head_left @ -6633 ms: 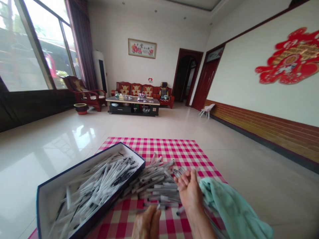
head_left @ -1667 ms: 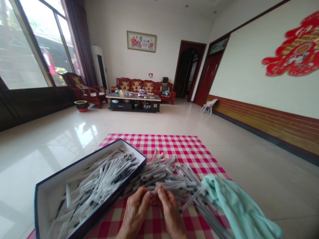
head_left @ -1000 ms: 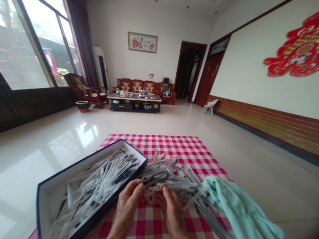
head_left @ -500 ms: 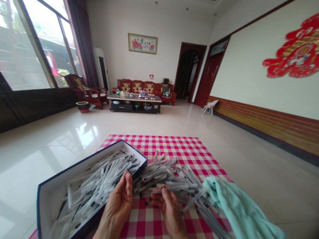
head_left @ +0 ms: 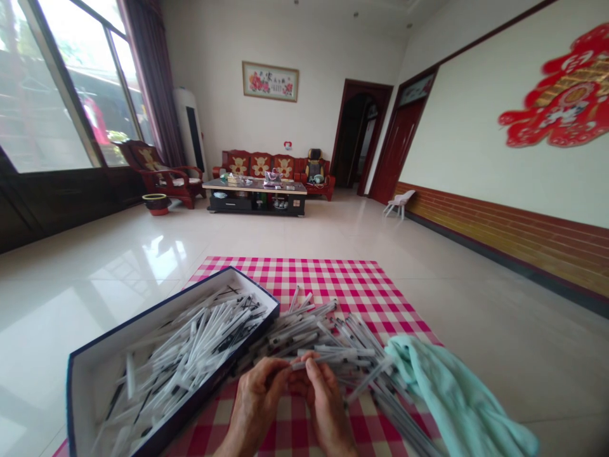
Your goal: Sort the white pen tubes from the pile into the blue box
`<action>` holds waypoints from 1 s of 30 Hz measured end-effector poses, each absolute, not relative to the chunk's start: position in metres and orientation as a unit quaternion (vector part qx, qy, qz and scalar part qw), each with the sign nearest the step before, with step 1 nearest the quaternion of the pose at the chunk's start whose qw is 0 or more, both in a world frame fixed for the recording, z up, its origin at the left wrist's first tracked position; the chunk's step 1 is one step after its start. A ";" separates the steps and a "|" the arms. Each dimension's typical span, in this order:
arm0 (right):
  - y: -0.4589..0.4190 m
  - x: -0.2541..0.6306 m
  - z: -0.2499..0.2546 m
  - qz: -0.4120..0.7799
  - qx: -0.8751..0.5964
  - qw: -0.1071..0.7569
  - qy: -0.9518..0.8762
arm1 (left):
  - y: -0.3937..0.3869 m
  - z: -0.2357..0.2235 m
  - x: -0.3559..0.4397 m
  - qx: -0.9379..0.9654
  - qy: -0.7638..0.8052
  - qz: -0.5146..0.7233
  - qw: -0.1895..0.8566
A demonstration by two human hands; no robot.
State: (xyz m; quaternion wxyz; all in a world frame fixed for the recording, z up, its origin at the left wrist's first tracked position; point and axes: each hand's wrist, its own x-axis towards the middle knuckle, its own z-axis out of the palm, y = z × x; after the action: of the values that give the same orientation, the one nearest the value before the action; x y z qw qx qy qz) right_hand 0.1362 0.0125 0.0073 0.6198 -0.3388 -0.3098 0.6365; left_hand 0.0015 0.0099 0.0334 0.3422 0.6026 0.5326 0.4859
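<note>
In the head view my right hand (head_left: 324, 403) holds a translucent pen (head_left: 299, 365) with thumb and fingers. My left hand (head_left: 257, 395) is closed at the left end of the same pen, thumb and fingertips pinched together; what exactly lies between those fingertips is partly hidden. Beyond both hands spreads a pile of similar pens (head_left: 304, 327) with dark ends. To the left stands a blue-edged white box (head_left: 98, 346), holding many loose white and clear pen parts (head_left: 204, 343), some with dark pieces among them.
A pink-and-white checked tablecloth (head_left: 333, 276) lies under everything. The mint-green cloth (head_left: 457, 393) is bunched at the right, touching some pens. Farther off are a low table (head_left: 257, 187), a wooden sofa (head_left: 238, 158) and a small chair (head_left: 399, 202).
My left hand has moved right and down, from over the box's edge to the pen in my right hand, and its fingers have closed. The right hand stays nearly in place.
</note>
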 end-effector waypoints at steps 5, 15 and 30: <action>0.016 0.138 0.004 0.627 -0.329 0.661 -0.250 | 0.014 0.042 -0.011 0.486 0.507 0.546 0.457; 0.019 0.142 0.009 0.618 -0.297 0.703 -0.191 | 0.022 0.074 -0.061 0.272 0.557 0.704 0.346; 0.010 0.132 0.006 0.655 -0.306 0.610 -0.325 | 0.019 0.061 -0.041 0.421 0.558 0.592 0.401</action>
State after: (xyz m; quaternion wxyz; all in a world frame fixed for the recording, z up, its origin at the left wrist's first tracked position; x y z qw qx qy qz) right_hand 0.1324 0.0095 0.0056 0.6099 -0.3059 -0.3252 0.6547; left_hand -0.0406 0.0192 0.0608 0.4008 0.4210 0.5583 0.5920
